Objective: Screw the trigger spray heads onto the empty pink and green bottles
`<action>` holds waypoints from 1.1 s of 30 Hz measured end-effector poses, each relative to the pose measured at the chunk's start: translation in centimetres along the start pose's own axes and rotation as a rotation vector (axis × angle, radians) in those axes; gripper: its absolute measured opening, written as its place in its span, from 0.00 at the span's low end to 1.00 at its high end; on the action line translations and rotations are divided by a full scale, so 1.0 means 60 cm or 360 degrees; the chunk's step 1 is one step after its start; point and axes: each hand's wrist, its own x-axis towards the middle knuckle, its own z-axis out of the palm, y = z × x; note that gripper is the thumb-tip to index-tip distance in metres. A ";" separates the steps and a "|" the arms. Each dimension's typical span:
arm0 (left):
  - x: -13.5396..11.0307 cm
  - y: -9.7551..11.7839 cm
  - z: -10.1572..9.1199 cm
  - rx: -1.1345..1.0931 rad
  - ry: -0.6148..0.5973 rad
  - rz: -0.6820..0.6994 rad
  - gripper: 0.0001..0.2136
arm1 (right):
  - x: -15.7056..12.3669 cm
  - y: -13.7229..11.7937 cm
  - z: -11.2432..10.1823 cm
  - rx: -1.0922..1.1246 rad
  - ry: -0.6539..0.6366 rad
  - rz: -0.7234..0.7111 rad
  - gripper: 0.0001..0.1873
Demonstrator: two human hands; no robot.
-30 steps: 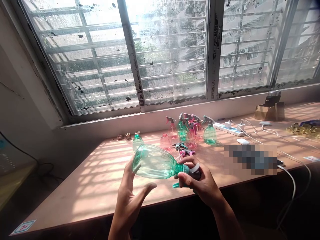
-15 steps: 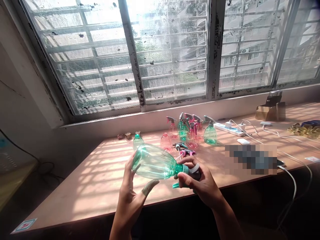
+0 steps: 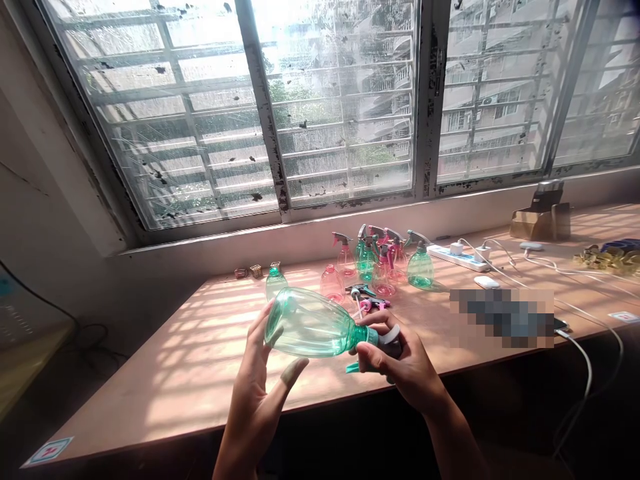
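A clear green spray bottle [image 3: 313,323] lies sideways in the air above the table's front part, base to the left. My left hand [image 3: 263,373] loosely cups the base, its fingers curling behind it. The left thumb stretches out just under the bottle, and I cannot tell if it touches. At the neck, my right hand [image 3: 400,363] is closed on the grey and green spray head [image 3: 390,343], thumb and fingers around the collar. The green nozzle end [image 3: 353,368] points out below. Part of the head is hidden by the right hand.
Behind are a headless green bottle [image 3: 275,283], a headless pink bottle [image 3: 331,283], loose spray heads [image 3: 373,305] and several complete spray bottles [image 3: 420,269]. A power strip [image 3: 460,258], white cables, a white mouse-like object [image 3: 487,283] and a blurred-out device [image 3: 510,320] lie right.
My left thumb has shifted slightly left and away from the bottle, and the left wrist has moved a little left. The bottle and my right hand stay almost in place.
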 end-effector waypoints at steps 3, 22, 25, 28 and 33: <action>0.001 0.003 0.002 0.0098 -0.0023 0.0018 0.32 | 0.000 -0.001 -0.001 -0.0037 0.0018 0.0008 0.17; 0.000 0.005 0.000 -0.0040 0.0020 0.0014 0.29 | -0.001 -0.001 -0.002 -0.0038 -0.0022 0.0005 0.18; -0.001 0.003 -0.003 -0.0016 -0.0007 0.0040 0.32 | -0.002 -0.002 -0.003 -0.0049 -0.0034 -0.0017 0.18; 0.000 -0.002 -0.004 -0.0020 -0.0022 0.0016 0.36 | -0.002 -0.003 -0.001 -0.0090 -0.0039 -0.0019 0.18; 0.002 -0.002 -0.001 -0.0055 0.0027 -0.0066 0.32 | -0.002 -0.004 0.004 -0.0081 -0.0053 -0.0011 0.17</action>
